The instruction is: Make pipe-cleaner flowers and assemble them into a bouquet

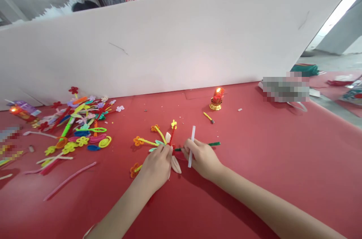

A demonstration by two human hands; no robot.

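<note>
**Left hand (158, 166) on pipe-cleaner flower bunch (167, 137), right hand (204, 159) on white stick (193, 133)**

Bunch is mid-worktop (268, 163), its stems fanned out left and far. Left grip narrow, fingertips pinched at the bunch's red centre. Orange flowers (138, 141) on yellow stems point left, a small yellow flower (174, 124) tops a red stem at the far side, a pale petal loop (175, 165) sticks out near and right.

Right grip closed around the white stick, ends showing far and near of the fingers. Dark green stem (214, 144) passes behind that hand, tip out to the right; can't tell if it's pinched too.

Lit red candle (217, 97) on a gold base, far side, right of the bunch. Short yellow piece (208, 117) with a dark tip lies just nearer than it. Left: heap of coloured pipe-cleaner shapes (83, 141), single pink pipe cleaner (70, 181) lying nearer, second lit candle (26, 116) at far left, leaning. White panel (181, 43) spans the far edge. Item at far right is pixelated, can't identify.
</note>
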